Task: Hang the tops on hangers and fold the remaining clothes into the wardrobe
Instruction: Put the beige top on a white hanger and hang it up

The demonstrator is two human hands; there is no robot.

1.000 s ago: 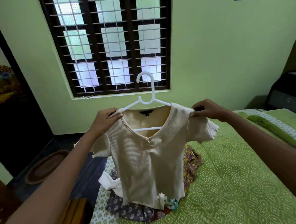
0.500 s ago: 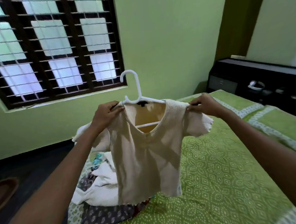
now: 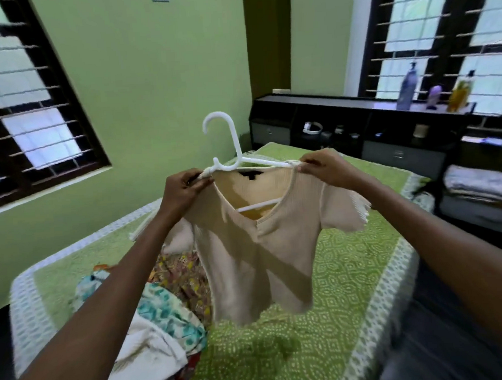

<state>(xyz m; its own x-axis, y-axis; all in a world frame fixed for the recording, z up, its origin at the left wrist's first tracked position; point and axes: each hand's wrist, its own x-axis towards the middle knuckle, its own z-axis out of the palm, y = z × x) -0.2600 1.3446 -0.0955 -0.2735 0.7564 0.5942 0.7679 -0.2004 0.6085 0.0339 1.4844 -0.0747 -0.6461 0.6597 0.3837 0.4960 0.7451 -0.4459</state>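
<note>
A cream ribbed V-neck top (image 3: pixel 260 259) hangs on a white plastic hanger (image 3: pixel 236 158) that I hold up above the bed. My left hand (image 3: pixel 182 191) pinches the top's left shoulder at the hanger's end. My right hand (image 3: pixel 321 165) pinches the right shoulder at the other end. The hanger's hook points up and left. A heap of other clothes (image 3: pixel 163 315), patterned and white, lies on the bed below my left arm.
The bed has a green patterned cover (image 3: pixel 339 302). A dark headboard shelf unit (image 3: pixel 358 130) with small items and bottles (image 3: pixel 408 89) stands at the far right. Folded cloth (image 3: pixel 478 181) lies on a side stand. Barred windows sit left and right.
The view has swung right, bringing the headboard and a second window into sight. Both hands keep their hold on the top's shoulders, carrying it and the hanger along.
</note>
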